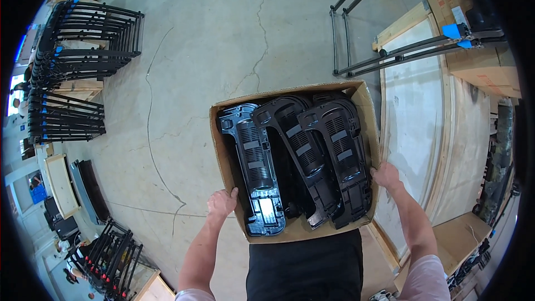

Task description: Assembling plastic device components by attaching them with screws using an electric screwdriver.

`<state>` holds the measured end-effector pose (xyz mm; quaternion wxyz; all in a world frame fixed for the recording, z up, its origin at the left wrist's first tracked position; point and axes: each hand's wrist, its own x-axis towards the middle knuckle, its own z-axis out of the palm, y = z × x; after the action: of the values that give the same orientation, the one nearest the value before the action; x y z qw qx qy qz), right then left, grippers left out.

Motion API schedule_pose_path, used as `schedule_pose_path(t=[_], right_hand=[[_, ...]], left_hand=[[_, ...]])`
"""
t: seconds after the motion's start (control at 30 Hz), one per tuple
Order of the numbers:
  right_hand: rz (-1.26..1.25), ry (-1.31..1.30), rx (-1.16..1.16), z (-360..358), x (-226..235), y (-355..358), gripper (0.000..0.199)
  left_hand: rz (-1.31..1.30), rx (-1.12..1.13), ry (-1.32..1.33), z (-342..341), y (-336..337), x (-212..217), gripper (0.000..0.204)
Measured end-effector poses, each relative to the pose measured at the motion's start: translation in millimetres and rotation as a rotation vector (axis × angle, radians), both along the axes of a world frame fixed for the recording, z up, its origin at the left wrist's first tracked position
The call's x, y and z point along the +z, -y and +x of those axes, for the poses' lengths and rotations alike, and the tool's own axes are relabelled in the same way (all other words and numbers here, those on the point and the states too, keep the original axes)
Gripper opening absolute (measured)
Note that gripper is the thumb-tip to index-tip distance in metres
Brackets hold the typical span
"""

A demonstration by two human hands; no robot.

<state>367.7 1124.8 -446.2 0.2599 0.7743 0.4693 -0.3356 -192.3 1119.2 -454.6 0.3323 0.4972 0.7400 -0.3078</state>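
Between my arms is an open cardboard box (287,90), held by its two sides in front of my body. My left hand (222,203) grips the box's left side near the lower corner, fingers closed on the cardboard. On the opposite side, my right hand (387,176) is closed on the right wall. Inside lie several long black plastic covers with slotted vents: a glossy left cover (254,156), a middle cover (301,150) and a right cover (341,153). They rest side by side, partly overlapping, and hide most of the box's bottom.
Stacks of black metal frames (89,50) stand at the far left, with more black frames (111,262) lower left. At right, a long black tube frame (412,50) projects near wood-edged white panels (409,117) and cardboard cartons (479,72). Cracked concrete floor (206,39) lies ahead.
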Motion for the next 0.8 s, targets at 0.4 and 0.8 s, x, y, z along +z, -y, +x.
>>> schedule_pose_path(t=[0.4,0.8], right_hand=[[0.463,0.113,-0.464,-41.0,-32.3,29.9,0.037],[0.453,0.152,-0.716,-37.4,-15.8,-3.7,0.074]], left_hand=[[0.598,0.509,0.102,40.1,12.4,-10.3,0.047],[0.610,0.597,-0.287,17.2,-5.5,-30.9,0.068]])
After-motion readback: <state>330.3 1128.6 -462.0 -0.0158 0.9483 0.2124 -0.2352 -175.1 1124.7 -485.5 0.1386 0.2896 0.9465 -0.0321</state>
